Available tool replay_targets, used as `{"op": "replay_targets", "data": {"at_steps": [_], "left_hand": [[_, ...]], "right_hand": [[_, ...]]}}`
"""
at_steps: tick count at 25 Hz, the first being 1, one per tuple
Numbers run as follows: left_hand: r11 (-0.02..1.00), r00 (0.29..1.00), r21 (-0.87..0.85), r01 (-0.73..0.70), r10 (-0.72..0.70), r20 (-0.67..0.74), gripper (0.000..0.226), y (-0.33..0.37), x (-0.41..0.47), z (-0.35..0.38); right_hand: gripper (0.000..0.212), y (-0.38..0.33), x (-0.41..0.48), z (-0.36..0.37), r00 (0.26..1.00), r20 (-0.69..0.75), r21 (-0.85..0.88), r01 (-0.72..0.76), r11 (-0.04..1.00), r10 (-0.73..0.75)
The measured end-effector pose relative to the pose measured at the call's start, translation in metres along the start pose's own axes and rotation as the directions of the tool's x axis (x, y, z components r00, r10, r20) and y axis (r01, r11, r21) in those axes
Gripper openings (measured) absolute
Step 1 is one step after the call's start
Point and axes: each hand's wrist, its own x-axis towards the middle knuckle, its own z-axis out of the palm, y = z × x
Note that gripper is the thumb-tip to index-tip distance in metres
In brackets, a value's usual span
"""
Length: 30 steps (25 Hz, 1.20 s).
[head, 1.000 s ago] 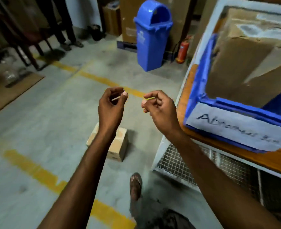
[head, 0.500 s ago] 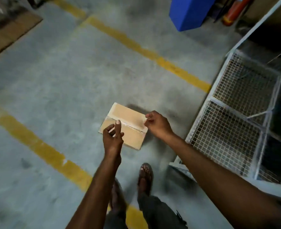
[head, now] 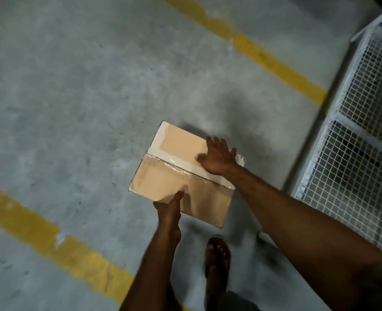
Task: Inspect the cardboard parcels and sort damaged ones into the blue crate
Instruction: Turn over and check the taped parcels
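Your right hand [head: 218, 157] lies on top of the parcel [head: 174, 182], fingers [head: 214, 142] spread flat. Your left hand [head: 168, 208] meets its near edge with one finger on top. The rest are hidden, so you cannot tell its grip.

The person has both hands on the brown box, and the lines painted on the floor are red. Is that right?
Almost, but the lines painted on the floor are yellow, not red. The head view shows this. The rest is right: the right hand lies flat on top of the brown box, and the left hand is at its near edge with the thumb on top.
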Motion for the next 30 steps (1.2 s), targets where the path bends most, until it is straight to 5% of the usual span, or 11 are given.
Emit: {"op": "replay_targets", "data": {"at_steps": [5, 8, 12, 15, 21, 26, 30], "left_hand": [[0.995, 0.995, -0.002, -0.099, 0.099, 0.015, 0.082, 0.013, -0.014, -0.018], [0.96, 0.964, 0.128, -0.247, 0.258, -0.071, 0.058, 0.048, -0.078, -0.039], [0.723, 0.835, 0.538, -0.433, 0.546, -0.062, 0.056, 0.093, -0.198, -0.066], [0.574, 0.763, 0.662, -0.481, 0.647, -0.007, 0.059, 0.127, -0.288, -0.079], [0.538, 0.668, 0.422, -0.73, 0.692, 0.273, 0.042, 0.124, -0.442, -0.083], [0.437, 0.596, 0.426, -0.792, 0.704, 0.387, 0.04, 0.053, -0.552, -0.092], [0.3, 0.501, 0.423, -0.855, 0.69, 0.522, 0.044, -0.035, -0.629, -0.092]], "right_hand": [[0.077, -0.003, -0.025, -0.001, 0.987, -0.136, 0.042, -0.076, 0.996, 0.081], [0.071, -0.003, -0.098, -0.026, 0.959, -0.243, 0.286, -0.073, 0.955, 0.146], [0.062, 0.001, -0.224, -0.083, 0.913, -0.277, 0.555, -0.101, 0.825, 0.299], [0.062, 0.004, -0.318, -0.126, 0.878, -0.322, 0.628, -0.08, 0.774, 0.353], [0.073, 0.022, -0.496, -0.175, 0.798, -0.376, 0.744, -0.042, 0.667, 0.47], [0.056, 0.079, -0.626, -0.176, 0.754, -0.379, 0.807, -0.015, 0.59, 0.537], [0.066, 0.144, -0.74, -0.134, 0.664, -0.426, 0.84, 0.039, 0.541, 0.614]]}}
